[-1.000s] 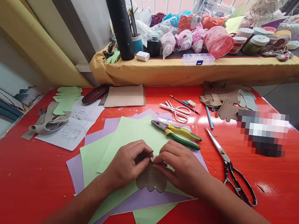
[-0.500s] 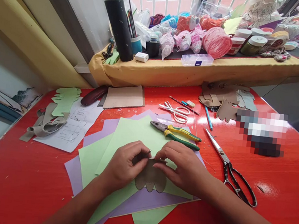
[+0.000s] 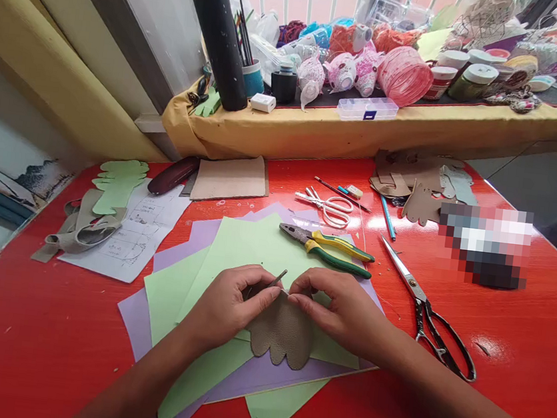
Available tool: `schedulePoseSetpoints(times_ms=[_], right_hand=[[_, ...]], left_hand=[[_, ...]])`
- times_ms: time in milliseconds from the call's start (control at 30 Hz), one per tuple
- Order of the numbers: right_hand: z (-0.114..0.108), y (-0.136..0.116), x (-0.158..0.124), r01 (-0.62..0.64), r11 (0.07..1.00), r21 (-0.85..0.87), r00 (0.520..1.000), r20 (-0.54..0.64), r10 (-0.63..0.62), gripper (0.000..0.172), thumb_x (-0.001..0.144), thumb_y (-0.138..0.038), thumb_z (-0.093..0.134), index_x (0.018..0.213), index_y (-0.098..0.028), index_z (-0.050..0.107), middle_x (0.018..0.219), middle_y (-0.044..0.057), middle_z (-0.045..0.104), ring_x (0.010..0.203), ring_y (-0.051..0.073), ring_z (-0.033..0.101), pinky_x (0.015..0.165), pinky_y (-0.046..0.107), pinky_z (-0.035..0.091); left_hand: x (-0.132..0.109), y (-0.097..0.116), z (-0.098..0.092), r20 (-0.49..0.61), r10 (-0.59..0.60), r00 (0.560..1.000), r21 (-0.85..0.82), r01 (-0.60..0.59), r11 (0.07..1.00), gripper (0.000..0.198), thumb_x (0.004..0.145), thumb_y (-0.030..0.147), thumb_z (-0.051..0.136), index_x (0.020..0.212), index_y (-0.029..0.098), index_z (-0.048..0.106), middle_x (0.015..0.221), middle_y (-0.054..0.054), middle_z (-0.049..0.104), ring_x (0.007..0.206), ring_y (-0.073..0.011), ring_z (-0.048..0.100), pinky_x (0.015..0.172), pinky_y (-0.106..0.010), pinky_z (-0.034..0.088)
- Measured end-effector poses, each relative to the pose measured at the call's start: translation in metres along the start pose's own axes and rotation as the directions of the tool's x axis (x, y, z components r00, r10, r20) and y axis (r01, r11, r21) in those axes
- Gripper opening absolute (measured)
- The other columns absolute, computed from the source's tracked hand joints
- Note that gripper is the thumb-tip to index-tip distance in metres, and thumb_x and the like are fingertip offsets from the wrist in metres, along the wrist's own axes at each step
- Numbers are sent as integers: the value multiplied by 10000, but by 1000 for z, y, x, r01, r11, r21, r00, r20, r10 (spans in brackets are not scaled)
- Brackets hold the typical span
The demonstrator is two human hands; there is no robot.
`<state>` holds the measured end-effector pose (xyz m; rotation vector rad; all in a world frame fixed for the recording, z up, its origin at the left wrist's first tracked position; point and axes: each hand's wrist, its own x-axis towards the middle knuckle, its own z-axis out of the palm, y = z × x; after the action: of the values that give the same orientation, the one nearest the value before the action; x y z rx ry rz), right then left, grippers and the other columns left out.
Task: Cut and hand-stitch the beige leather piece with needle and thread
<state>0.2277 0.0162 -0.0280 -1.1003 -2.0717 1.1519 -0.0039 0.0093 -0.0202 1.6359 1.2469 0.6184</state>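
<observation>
1. The left hand (image 3: 230,301) is curled narrow. Its thumb and fingers pinch a thin metal pin (image 3: 278,278), which slants up toward 1 o'clock from the fingertips.
2. The right hand (image 3: 335,306) is also closed narrow, its fingertips pinching the top edge of a scalloped taupe piece (image 3: 284,337).
3. The fingertips of the two hands almost meet at that top edge, where the lower end of the pin sits.
4. The scalloped taupe piece lies flat on a green paper sheet (image 3: 249,246), with its rounded lobes pointing toward 6 o'clock, at the person.
5. Purple sheets (image 3: 205,234) are fanned out under the green ones, and the whole stack rests on the red table (image 3: 519,344).
6. From the hands, the pliers (image 3: 327,248) with yellow and green grips lie near, at 1 o'clock, on the green paper.
7. Black-handled scissors (image 3: 427,313) lie at 3 o'clock, apart from the right hand, with the blades pointing away from the person.
8. White scissors (image 3: 331,208) lie beyond the pliers, at 1 o'clock.
9. A sketch sheet (image 3: 135,233) lies at 10 o'clock, with a green cut-out (image 3: 118,184) and taupe strips (image 3: 79,230) resting on it.
10. A pile of brown cut-outs (image 3: 412,181) sits far out at 2 o'clock, by the table's far edge.
</observation>
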Motion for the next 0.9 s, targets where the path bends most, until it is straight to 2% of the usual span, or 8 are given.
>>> schedulePoseSetpoints(times_ms=[167,333,533,900], right_hand=[[-2,-5,1,-120,990,80,992,54,116,128,983,-271,634,923,-214,731,874,6,759,809,168,665,697,259,464],[-1,-5,4,-175,979,103,982,84,167,162,976,-306,623,915,-203,732,856,15,751,789,171,650,673,258,459],[-1,-5,3,-198,976,86,976,104,189,179,974,-317,610,907,-197,726,828,18,735,763,167,629,644,256,438],[0,-3,2,-184,979,93,979,111,173,179,975,-317,607,905,-195,718,823,19,726,755,166,619,647,260,433]], left_hand=[[0,0,1,25,-12,1000,1,12,1000,223,957,354,620,930,201,780,842,-26,672,763,-164,587,667,-266,429],[0,-1,3,31,-68,997,-50,70,996,230,938,370,641,817,183,698,795,-12,622,731,-153,530,638,-256,408],[-2,-1,4,108,-187,976,-182,205,962,310,934,457,638,812,173,654,720,18,517,628,-120,418,522,-227,330],[-1,1,5,120,-180,976,-195,201,960,314,927,462,642,812,171,664,713,19,512,627,-121,405,528,-232,325]])
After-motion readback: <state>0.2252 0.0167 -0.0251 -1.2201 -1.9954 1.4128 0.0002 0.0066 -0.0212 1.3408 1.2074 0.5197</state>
